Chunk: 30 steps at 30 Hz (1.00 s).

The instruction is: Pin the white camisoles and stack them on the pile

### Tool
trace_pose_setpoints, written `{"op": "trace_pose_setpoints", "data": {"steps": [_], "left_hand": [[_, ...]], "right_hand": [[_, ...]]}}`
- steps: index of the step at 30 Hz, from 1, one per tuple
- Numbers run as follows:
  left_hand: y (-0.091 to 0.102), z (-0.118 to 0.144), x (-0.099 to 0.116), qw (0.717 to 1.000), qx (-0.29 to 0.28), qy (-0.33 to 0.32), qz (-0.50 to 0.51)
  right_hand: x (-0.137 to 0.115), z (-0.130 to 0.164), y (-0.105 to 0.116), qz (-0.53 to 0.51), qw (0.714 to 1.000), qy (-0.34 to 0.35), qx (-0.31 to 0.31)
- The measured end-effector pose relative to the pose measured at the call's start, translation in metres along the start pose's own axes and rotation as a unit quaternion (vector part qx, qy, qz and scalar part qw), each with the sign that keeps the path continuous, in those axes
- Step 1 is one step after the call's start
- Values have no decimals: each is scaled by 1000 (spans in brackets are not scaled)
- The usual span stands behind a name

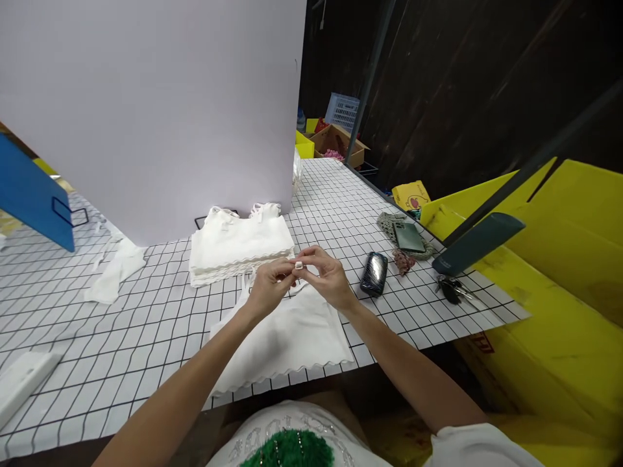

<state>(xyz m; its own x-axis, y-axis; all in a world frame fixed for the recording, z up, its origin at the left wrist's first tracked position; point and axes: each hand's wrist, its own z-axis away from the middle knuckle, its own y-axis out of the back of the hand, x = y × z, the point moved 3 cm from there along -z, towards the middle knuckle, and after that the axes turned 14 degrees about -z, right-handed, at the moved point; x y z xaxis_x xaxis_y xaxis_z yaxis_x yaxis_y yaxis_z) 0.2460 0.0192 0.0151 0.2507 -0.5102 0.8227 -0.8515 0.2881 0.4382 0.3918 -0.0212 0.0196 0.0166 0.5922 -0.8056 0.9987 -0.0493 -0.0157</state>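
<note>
My left hand and my right hand meet fingertip to fingertip above a white camisole. Both are closed in a pinch around a small white loop, which looks like part of the camisole's strap; its exact form is too small to make out. The camisole lies flat at the table's near edge, its wavy hem towards me. Just beyond it is a neat stack of white camisoles, straps at the far side, partly hidden by my left hand.
A white panel stands behind the stack on the checked tabletop. To the right lie a black patterned case, a phone, a dark green bottle and keys. White scraps lie left; yellow boxes flank the right.
</note>
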Motion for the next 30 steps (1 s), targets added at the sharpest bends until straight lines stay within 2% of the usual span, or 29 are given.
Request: {"op": "trace_pose_setpoints", "data": {"steps": [2,4,7,9,13,18,22,26,30], "left_hand": [[3,3,1,1000,15,18,18],[8,8,1,994,25,80,75],[11,17,3,967,-7,178,182],[11,22,4,949,-28,213,231],[6,27,-1,918,-18,261,298],[-3,30,-10,888,-18,281,364],[-6,33,-12,887,10,284,365],[-7,34,-13,893,58,281,347],[-5,36,-13,906,68,264,323]], "right_hand": [[-2,0,-3,15,999,46,8],[-7,1,-5,75,991,114,2],[-11,1,-7,191,962,193,-19],[-11,1,-8,242,946,215,-34],[-8,2,-10,276,940,194,-53],[-3,8,-11,192,974,116,-43],[-2,11,-10,179,978,105,-19],[-4,13,-12,251,954,147,-70],[-1,18,-13,290,934,185,-99]]}}
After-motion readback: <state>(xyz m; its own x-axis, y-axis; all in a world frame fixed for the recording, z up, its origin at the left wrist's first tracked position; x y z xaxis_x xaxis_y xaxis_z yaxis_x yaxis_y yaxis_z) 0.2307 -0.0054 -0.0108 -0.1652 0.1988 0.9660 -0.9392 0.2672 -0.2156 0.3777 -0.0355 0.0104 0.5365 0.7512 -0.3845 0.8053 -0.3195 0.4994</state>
